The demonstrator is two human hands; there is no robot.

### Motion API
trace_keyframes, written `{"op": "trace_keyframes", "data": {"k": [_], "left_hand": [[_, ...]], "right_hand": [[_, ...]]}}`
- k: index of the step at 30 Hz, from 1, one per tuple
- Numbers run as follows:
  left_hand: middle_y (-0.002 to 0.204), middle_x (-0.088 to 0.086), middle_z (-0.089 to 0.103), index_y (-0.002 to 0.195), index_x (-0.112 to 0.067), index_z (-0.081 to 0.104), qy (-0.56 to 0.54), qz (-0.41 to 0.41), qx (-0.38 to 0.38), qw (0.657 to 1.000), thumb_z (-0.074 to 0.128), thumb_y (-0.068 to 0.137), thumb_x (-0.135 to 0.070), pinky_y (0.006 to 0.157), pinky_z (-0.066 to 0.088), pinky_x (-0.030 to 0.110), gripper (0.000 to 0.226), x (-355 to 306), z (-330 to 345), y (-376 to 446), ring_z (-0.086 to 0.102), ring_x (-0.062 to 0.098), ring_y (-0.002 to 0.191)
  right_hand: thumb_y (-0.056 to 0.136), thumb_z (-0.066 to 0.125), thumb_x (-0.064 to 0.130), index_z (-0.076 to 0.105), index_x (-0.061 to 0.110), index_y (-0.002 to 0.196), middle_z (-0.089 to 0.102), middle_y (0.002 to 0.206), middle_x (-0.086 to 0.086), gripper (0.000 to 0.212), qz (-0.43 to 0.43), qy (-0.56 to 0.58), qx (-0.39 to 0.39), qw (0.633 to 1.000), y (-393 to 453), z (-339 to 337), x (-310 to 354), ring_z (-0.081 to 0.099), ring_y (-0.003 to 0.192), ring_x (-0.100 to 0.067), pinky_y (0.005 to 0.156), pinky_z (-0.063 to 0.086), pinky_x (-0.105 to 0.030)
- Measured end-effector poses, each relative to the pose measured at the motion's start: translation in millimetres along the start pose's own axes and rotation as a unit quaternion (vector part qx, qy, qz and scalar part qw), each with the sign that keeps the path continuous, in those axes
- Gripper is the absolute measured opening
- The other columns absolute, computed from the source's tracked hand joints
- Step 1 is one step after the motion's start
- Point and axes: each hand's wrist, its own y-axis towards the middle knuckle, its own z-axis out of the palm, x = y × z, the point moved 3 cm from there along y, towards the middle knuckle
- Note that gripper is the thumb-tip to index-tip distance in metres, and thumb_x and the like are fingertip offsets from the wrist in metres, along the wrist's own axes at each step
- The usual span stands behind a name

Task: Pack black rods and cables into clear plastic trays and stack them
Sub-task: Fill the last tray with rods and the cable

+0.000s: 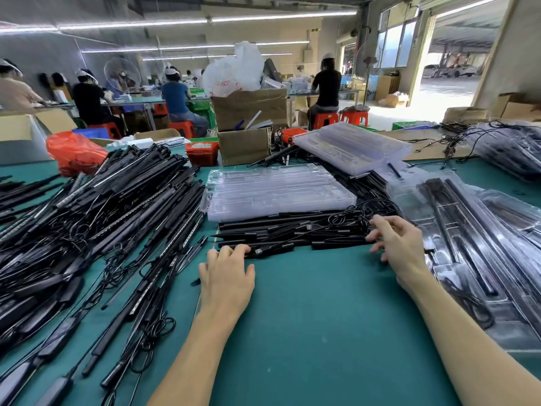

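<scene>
A flat bundle of black rods with thin cables (292, 234) lies across the green table in front of me. My left hand (227, 275) rests palm down at the bundle's left end, its fingertips curled onto the nearest rod. At the right end, my right hand (398, 244) has its fingers spread and bent over the rod ends and cables. A stack of empty clear trays (275, 191) sits on the rods just behind. Packed clear trays (480, 259) holding rods lie at my right.
A big loose heap of black rods and cables (96, 218) covers the left of the table. More clear trays (351, 145) and cardboard boxes (248, 124) stand behind. Another packed stack (509, 148) is far right. Seated workers fill the background.
</scene>
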Motion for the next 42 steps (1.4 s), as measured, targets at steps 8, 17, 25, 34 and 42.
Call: {"op": "trace_keyframes", "data": {"k": [8, 17, 25, 34, 42], "left_hand": [[0.107, -0.006, 0.048, 0.108, -0.028, 0.052, 0.060, 0.038, -0.016, 0.997, 0.049, 0.099, -0.042, 0.089, 0.032, 0.034, 0.017, -6, 2, 8, 0.038, 0.019, 0.104], [0.111, -0.005, 0.047, 0.109, -0.026, 0.062, 0.094, 0.110, 0.006, 0.989, 0.055, 0.094, -0.047, 0.093, 0.032, 0.034, 0.027, -30, 10, 26, 0.036, 0.020, 0.111], [0.086, -0.004, 0.060, 0.088, -0.018, 0.052, 0.143, 0.170, -0.031, 0.975, 0.050, 0.092, -0.029, 0.069, 0.037, 0.029, 0.012, -52, -5, 33, 0.050, 0.018, 0.083], [0.070, -0.014, 0.066, 0.087, -0.018, 0.067, -0.449, 0.149, 0.029, 0.881, 0.072, 0.088, -0.013, 0.062, 0.044, 0.012, 0.008, -115, -21, 4, 0.057, 0.000, 0.061], [0.103, -0.016, 0.069, 0.115, -0.039, 0.056, -0.400, 0.216, 0.133, 0.881, 0.069, 0.087, -0.035, 0.074, 0.045, 0.013, 0.031, -137, 5, -16, 0.063, 0.005, 0.090]], "right_hand": [[0.097, 0.061, 0.025, 0.069, 0.006, 0.072, 0.058, 0.047, -0.006, 0.033, -0.020, -0.175, 0.105, 0.979, 1, -9, 1, 0.038, 0.031, -0.013, 0.036, 0.034, -0.018], [0.097, 0.064, 0.025, 0.067, 0.004, 0.071, 0.058, 0.049, -0.005, 0.033, -0.012, -0.171, 0.160, 0.972, 0, -9, -3, 0.042, 0.035, -0.015, 0.040, 0.036, -0.021], [0.097, 0.063, 0.022, 0.067, 0.006, 0.071, 0.057, 0.048, -0.004, 0.031, -0.033, -0.154, 0.126, 0.979, -3, -7, -5, 0.044, 0.036, -0.016, 0.045, 0.042, -0.027], [0.084, 0.077, 0.003, 0.058, 0.031, 0.132, 0.069, 0.082, -0.006, 0.058, -0.114, -0.037, 0.247, 0.962, -14, 7, 5, 0.057, 0.055, -0.011, 0.041, 0.044, -0.022], [0.102, 0.056, 0.017, 0.074, 0.020, 0.102, 0.077, 0.084, 0.001, 0.018, -0.127, -0.008, 0.117, 0.985, -7, 0, 1, 0.067, 0.067, -0.010, 0.049, 0.051, -0.023]]}}
